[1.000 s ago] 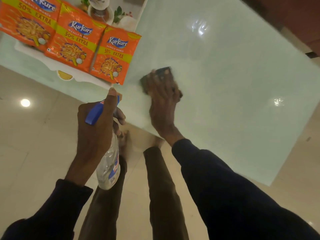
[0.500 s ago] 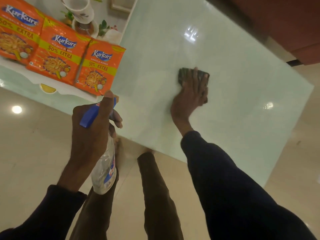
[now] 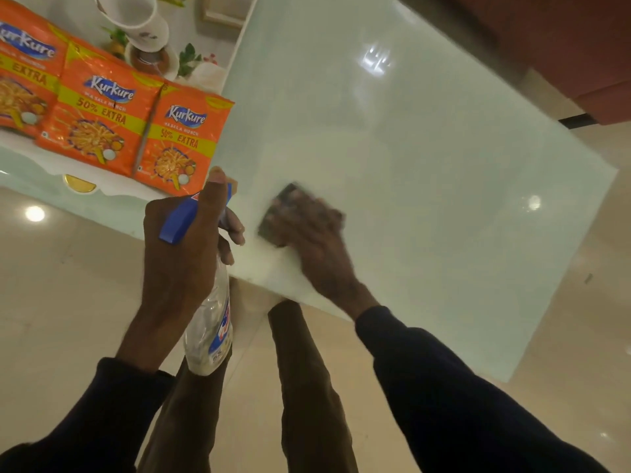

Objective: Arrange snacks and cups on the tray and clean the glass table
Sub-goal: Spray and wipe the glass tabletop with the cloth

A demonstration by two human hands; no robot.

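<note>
Head view. The pale green glass desk [image 3: 426, 158] fills the upper right, its glossy top carrying lamp reflections. A reddish-brown piece of furniture [image 3: 563, 46] lies beyond its far edge, and shiny beige floor tiles [image 3: 68, 302] surround it. At upper left a white tray [image 3: 116, 191] with a scalloped rim sits on the desk and holds three orange foil snack packets [image 3: 99, 110] side by side, the leftmost cut off by the frame. Behind them stands a white printed cup [image 3: 136, 18], tilted and cropped at the top. The left hand [image 3: 181, 261] grips a clear plastic spray bottle [image 3: 210, 332] with a blue trigger head, held off the desk's near edge; its thumb hides the nearest packet's corner. The right hand [image 3: 310, 237], motion-blurred, presses flat-fingered on a dark cloth [image 3: 281, 203] lying on the glass just beside the tray. The cloth's texture cannot be made out.
</note>
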